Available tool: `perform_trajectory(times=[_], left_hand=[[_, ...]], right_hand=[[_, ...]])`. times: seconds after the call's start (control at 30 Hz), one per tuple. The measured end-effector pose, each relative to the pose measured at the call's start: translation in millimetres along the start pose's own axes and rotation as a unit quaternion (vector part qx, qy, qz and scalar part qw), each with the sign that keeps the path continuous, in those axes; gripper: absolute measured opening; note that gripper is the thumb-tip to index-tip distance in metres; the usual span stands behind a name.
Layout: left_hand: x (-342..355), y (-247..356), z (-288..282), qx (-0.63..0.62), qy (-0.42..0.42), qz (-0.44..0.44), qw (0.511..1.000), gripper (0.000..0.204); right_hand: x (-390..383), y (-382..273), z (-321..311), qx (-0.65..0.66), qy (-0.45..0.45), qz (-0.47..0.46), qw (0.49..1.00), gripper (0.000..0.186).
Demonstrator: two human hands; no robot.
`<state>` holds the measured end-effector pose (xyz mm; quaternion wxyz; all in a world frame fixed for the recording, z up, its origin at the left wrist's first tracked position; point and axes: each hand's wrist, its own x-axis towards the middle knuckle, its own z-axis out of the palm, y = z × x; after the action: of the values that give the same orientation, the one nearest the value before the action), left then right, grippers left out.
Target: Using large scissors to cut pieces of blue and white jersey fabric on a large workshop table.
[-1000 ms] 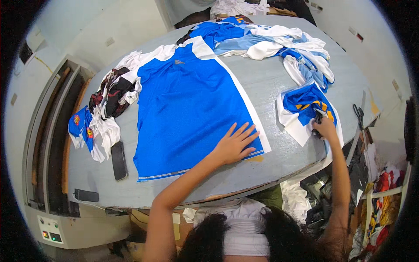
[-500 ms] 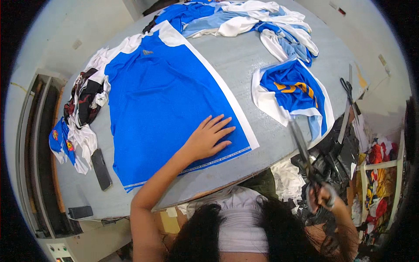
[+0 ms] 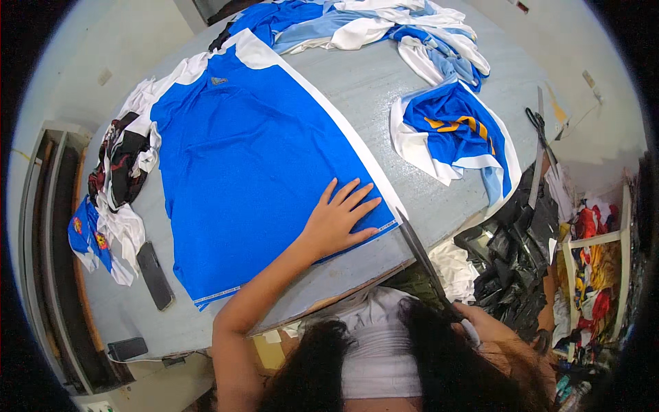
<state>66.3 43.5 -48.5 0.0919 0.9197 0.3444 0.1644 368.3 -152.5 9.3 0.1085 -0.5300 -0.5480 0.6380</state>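
A blue fabric panel with white edging point(image 3: 240, 165), cut like a jersey body, lies spread on the grey table point(image 3: 322, 281). My left hand point(image 3: 341, 218) rests flat on its lower right part, fingers spread. Long dark scissors point(image 3: 421, 253) are in my right hand point(image 3: 480, 325), just past the table's front edge. Their blade tips reach the panel's lower right corner at the white border; whether they touch the cloth I cannot tell. Hair hides part of the handles. Right of the panel lies a crumpled blue and white piece with orange marking point(image 3: 456, 130).
Blue, light blue and white cloth point(image 3: 357, 31) is heaped along the far side. White and dark cloth point(image 3: 127, 161) lies at the left, beside a phone point(image 3: 156, 275) and a small black box point(image 3: 128, 349). More scissors point(image 3: 537, 127) lie far right. Black plastic point(image 3: 508, 261) and a scrap-filled rack point(image 3: 594, 275) stand right.
The scissors have swung left from beside the crumpled piece to the panel's lower right corner. My left hand stays flat on the panel. The whole view has shifted slightly.
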Motion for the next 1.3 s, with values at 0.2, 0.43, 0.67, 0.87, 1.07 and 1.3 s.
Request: perform_trajectory(times=[0.2,0.43,0.67,0.87,1.07,1.3], left_hand=[[2.8,1.3,4.2,0.02,0.032,0.013,0.999,0.056],[-0.8,0.8,7.4,0.044,0.045,0.002,0.998,0.058],[-1.5,1.9,9.0,0.039,0.053,0.005,0.998,0.063],[-2.4,2.2,3.4,0.056,0.063,-0.039,0.996,0.082],[-3.6,1.4,5.2,0.058,0.067,-0.072,0.993,0.092],[-3.5,1.5,7.8,0.053,0.061,-0.086,0.993,0.094]], right_hand=[[3.3,-15.2,10.2,-0.08,-0.004,0.043,0.996,0.056],[11.1,-9.2,17.6,-0.13,0.023,0.064,0.989,0.054],[10.2,-13.6,22.8,-0.165,0.041,0.088,0.981,0.046],[16.0,-30.9,11.1,-0.143,0.013,0.124,0.982,0.054],[36.0,-62.4,5.5,-0.17,0.005,0.167,0.971,0.062],[42.7,-69.5,9.0,-0.116,0.026,0.146,0.982,0.059]])
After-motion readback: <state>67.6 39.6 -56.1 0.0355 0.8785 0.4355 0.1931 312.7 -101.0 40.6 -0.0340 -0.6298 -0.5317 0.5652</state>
